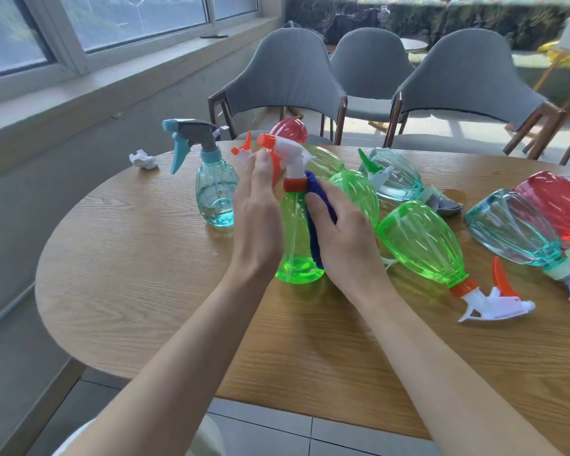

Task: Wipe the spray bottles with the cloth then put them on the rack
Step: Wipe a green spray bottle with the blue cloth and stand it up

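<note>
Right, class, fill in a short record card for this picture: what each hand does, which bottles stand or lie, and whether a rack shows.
left hand: grips the green spray bottle, held upright
right hand: presses the blue cloth to that bottle's side
standing: teal bottle, left of the hands
lying on the table: several, among them the near green bottle and red bottle
rack: not in view

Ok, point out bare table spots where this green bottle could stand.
Widest bare table: left, from the standing teal bottle and crumpled tissue to the near edge. Also between the lying green bottle and that edge. Crowded: right of the held green bottle, among lying bottles.
</note>
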The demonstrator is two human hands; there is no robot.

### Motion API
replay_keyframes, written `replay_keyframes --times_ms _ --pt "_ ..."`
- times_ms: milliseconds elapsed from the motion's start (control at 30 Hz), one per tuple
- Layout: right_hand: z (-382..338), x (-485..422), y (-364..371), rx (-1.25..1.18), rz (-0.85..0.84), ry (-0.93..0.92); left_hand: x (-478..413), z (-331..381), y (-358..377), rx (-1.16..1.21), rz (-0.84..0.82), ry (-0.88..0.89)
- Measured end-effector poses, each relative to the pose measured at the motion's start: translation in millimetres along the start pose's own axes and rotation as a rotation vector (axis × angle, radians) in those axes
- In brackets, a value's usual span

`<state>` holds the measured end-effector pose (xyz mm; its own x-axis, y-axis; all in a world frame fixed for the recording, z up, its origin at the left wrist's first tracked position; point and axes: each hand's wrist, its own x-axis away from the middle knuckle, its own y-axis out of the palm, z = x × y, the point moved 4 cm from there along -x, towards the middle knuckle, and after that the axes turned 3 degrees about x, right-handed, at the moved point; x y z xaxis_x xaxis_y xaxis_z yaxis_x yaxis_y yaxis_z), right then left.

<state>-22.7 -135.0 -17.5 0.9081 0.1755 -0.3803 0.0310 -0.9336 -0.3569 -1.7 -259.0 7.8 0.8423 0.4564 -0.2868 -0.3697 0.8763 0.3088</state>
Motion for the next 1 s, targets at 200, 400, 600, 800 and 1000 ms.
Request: replay_keyframes --times_ms 200,400,600,800,1000 --pt "0 2 -8 -0.068 0.131 -0.013 -3 0 0 -0.020 -0.084 -0.101" --pt "3 5 -12 -0.020 0.252 -0.084 -3 -1 1 -0.023 -0.141 -0.091" --pt "-5 7 -11 0.062 0.279 -0.215 -3 -1 3 -0.144 -0.161 -0.092" --pt "-11 15 1 0.217 0.174 -0.405 -6 0 -1 -0.164 -0.181 -0.069" --pt "-13 15 7 0.323 0.111 -0.556 -8 2 -5 -0.131 -0.143 -0.096"
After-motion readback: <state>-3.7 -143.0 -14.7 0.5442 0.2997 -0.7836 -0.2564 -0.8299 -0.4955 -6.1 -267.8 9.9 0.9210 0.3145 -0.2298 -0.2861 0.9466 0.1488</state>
